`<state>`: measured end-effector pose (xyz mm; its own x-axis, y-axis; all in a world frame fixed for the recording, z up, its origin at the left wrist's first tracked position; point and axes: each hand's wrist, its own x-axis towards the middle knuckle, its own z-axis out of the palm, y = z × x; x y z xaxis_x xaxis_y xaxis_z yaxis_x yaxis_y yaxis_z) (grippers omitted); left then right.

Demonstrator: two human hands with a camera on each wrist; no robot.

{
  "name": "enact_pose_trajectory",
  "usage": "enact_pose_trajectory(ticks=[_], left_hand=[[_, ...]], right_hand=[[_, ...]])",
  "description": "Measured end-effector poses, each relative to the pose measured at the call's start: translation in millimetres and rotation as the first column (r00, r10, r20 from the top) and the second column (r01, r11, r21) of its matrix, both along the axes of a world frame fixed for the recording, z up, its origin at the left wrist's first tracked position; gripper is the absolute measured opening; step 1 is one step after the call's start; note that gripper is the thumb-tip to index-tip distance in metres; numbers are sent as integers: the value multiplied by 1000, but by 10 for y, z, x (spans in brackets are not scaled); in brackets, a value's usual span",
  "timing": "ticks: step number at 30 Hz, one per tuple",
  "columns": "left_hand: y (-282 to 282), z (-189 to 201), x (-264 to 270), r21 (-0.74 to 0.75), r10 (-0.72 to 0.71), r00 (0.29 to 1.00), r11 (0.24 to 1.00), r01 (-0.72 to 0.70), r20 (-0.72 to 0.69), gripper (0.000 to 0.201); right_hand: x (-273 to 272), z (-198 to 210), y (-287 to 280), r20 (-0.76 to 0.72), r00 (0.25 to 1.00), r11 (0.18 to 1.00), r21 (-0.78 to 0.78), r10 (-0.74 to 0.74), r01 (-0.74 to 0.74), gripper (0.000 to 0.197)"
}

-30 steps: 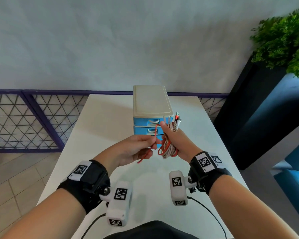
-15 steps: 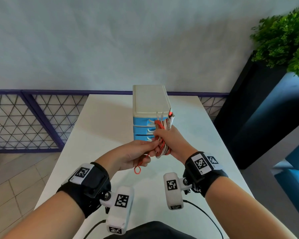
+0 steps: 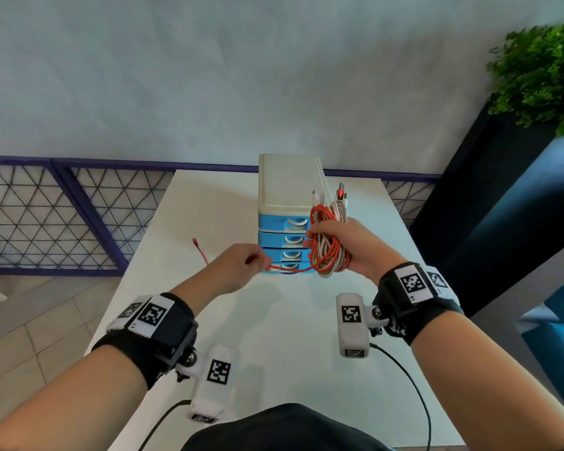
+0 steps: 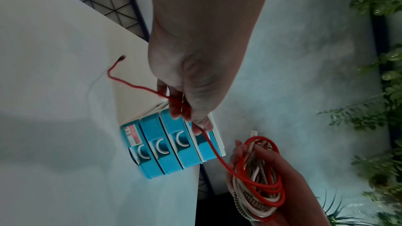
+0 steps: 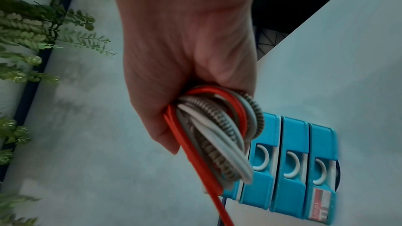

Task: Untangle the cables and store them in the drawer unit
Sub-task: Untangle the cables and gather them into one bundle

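My left hand has pulled away from my right hand since half a second ago, drawing a taut span of red cable out of the bundle; its free end now trails left over the table. Left fingers pinch that one red cable; the right fist is wrapped around the coil of red, white and braided cables. One drawer unit, four blue drawers, all closed, stands just behind.

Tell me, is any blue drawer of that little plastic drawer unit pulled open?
No: all four blue drawers sit flush in the drawer unit.
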<state>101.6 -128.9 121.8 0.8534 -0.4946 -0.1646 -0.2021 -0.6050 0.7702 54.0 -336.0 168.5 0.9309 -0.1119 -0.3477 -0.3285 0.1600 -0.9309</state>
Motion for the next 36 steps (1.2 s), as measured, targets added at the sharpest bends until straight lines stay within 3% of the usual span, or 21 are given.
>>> enact_pose_trajectory(ticks=[9,13,16,18,20,22,24,26,30,32,33,36], left_hand=[[-183,148,23,-162,52,918,987,14,393,15],[-227,167,19,-206,96,908,979,-11,407,13],[-177,177,62,-67,43,980,997,-31,196,24],[-98,179,67,-125,19,988,991,-39,-155,34],[-24,194,47,-311,-5,869,935,-172,-495,31],[11,220,28,-423,-68,745,856,-298,-663,24],[-25,259,-8,-467,-117,697,818,-336,-707,18],[-109,307,-66,-465,-122,694,821,-331,-710,15],[-311,354,-150,-414,-105,715,868,-274,-692,14],[-380,369,-166,-383,-96,727,892,-241,-680,18],[-400,380,-175,-372,-94,734,900,-227,-673,19],[-411,376,-172,-332,-74,774,926,-181,-629,21]], right_hand=[[-46,-26,188,-94,974,977,-44,206,-211,25],[-54,-111,281,-93,977,979,-44,195,-199,14],[-21,-170,248,-40,997,988,-141,65,-70,9],[-11,-199,186,-2,999,985,-166,-43,42,9],[-3,-245,93,45,993,975,-190,-112,118,11],[-2,-287,32,69,991,967,-217,-119,131,17],[-3,-322,35,79,992,967,-229,-97,112,21],[-4,-342,91,83,995,975,-210,-60,76,25],[10,-305,220,100,988,993,19,114,-116,68],[23,-249,243,102,981,982,74,164,-172,73],[31,-223,242,91,982,984,48,168,-173,65],[43,-167,232,65,995,997,-29,72,-70,16]])
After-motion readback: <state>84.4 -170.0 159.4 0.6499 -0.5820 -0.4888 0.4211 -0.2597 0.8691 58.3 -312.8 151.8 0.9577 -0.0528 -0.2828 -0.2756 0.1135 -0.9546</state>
